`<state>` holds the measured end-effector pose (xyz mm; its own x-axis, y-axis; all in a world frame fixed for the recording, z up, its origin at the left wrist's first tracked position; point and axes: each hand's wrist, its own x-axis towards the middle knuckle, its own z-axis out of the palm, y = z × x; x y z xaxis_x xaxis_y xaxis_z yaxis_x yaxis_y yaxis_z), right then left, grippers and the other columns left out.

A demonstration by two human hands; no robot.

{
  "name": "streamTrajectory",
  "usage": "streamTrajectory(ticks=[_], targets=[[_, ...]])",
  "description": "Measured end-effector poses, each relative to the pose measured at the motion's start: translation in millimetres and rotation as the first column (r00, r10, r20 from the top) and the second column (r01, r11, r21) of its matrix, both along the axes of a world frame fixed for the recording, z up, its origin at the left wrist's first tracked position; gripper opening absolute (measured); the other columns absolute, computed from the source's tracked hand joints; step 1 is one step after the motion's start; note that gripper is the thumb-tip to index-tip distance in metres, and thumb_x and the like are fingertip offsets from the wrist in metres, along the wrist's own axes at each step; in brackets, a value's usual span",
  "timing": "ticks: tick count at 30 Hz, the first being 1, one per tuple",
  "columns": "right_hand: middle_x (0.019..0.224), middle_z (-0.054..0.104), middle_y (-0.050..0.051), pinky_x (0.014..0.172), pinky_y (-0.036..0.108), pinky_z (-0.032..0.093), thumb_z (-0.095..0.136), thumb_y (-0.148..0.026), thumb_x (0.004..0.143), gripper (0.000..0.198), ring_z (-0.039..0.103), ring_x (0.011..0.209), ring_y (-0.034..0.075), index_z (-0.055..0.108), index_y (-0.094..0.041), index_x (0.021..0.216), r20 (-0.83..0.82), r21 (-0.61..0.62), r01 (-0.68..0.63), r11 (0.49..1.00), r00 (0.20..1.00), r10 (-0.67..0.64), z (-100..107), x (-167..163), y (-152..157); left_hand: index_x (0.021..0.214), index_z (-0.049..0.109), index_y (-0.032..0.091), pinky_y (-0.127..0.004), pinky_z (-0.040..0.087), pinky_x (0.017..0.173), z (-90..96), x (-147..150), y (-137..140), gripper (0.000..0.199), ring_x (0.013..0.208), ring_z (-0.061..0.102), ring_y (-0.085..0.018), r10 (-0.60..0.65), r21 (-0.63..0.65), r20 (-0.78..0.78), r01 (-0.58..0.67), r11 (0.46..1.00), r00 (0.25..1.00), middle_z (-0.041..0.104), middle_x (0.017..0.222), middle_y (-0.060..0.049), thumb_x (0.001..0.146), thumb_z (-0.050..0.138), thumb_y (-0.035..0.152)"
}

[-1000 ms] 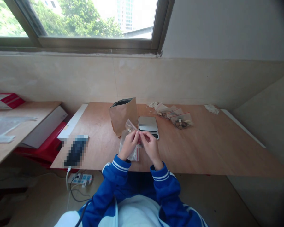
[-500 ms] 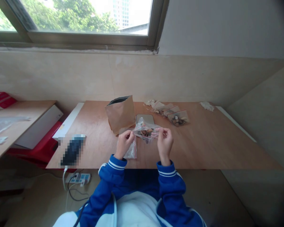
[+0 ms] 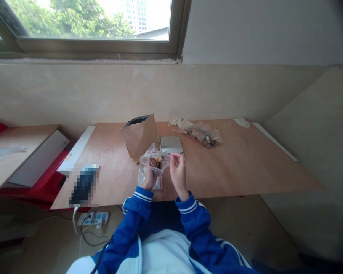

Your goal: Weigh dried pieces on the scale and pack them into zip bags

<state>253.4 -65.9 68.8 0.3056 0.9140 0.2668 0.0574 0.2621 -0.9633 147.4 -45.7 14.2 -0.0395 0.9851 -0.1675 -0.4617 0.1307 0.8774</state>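
A clear zip bag with brown dried pieces inside is held over the table's front part. My left hand is closed round the bag from below and the left, its fingers partly hidden by the plastic. At the bag's right edge, my right hand pinches the plastic near the opening. Just beyond the hands lies a flat scale with a metal top. Behind the left hand stands an open brown paper bag. Beneath the left hand, more clear plastic bags with a red strip lie on the table.
Several filled zip bags lie in a row at the back, beside pale crumbs. White scraps rest at the back right. A blurred dark phone-like object with a cable lies at the left edge, above a power strip.
Both hands have moved left with the zip bag. My left hand has shifted from pinching its left edge to supporting it from below, and the scale shows more fully.
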Motion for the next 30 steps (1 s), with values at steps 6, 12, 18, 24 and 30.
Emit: streamTrajectory(ticks=[6, 12, 18, 24, 30], targets=[[0.096, 0.057, 0.007, 0.081, 0.034, 0.052, 0.045, -0.017, 0.091, 0.013, 0.059, 0.089, 0.020, 0.056, -0.024, 0.092, 0.372, 0.211, -0.046, 0.976, 0.928, -0.037, 17, -10, -8, 0.100, 0.065, 0.017, -0.030, 0.055, 0.075, -23.8, -7, 13, 0.051, 0.087, 0.068, -0.019, 0.198, -0.002, 0.073, -0.198, 0.980, 0.978, 0.071, 0.094, -0.008, 0.085, 0.048, 0.063], [0.089, 0.060, 0.004, 0.084, 0.035, 0.051, 0.046, -0.003, 0.083, 0.020, 0.060, 0.085, 0.019, 0.056, -0.020, 0.081, 0.535, -0.058, -0.223, 0.973, 0.816, 0.219, 1, -21, 18, 0.101, 0.068, 0.016, -0.031, 0.052, 0.087, -37.8, -6, 17, 0.054, 0.099, 0.066, -0.020, 0.269, 0.055, 0.153, -0.280, 0.958, 0.951, 0.072, 0.105, -0.009, 0.087, 0.045, 0.063], [0.108, 0.059, 0.010, 0.096, 0.038, 0.047, 0.064, -0.012, 0.083, 0.022, 0.058, 0.104, 0.023, 0.059, -0.016, 0.103, 0.654, -0.192, -0.275, 0.942, 0.680, 0.331, -5, -17, 32, 0.110, 0.069, 0.016, -0.034, 0.047, 0.099, -43.0, -4, 17, 0.047, 0.111, 0.064, -0.022, 0.270, 0.094, 0.229, -0.297, 0.950, 0.935, 0.071, 0.113, -0.009, 0.090, 0.048, 0.054], [0.122, 0.057, 0.016, 0.104, 0.044, 0.041, 0.077, -0.024, 0.076, 0.049, 0.052, 0.120, 0.028, 0.054, -0.014, 0.118, 0.650, -0.264, -0.446, 0.855, 0.573, 0.499, -8, -11, 36, 0.106, 0.070, 0.014, -0.036, 0.049, 0.098, -50.1, -4, 16, 0.042, 0.104, 0.067, -0.022, 0.281, 0.139, 0.214, -0.314, 0.939, 0.936, 0.072, 0.109, -0.010, 0.089, 0.053, 0.048], [0.112, 0.061, 0.010, 0.094, 0.040, 0.046, 0.073, -0.024, 0.077, 0.042, 0.058, 0.108, 0.024, 0.052, -0.017, 0.113, 0.519, -0.258, -0.468, 0.845, 0.671, 0.530, -24, -12, 44, 0.107, 0.070, 0.015, -0.037, 0.046, 0.101, -62.2, -9, 19, 0.036, 0.108, 0.065, -0.023, 0.325, 0.221, 0.122, -0.345, 0.912, 0.938, 0.071, 0.111, -0.009, 0.080, 0.066, 0.038]])
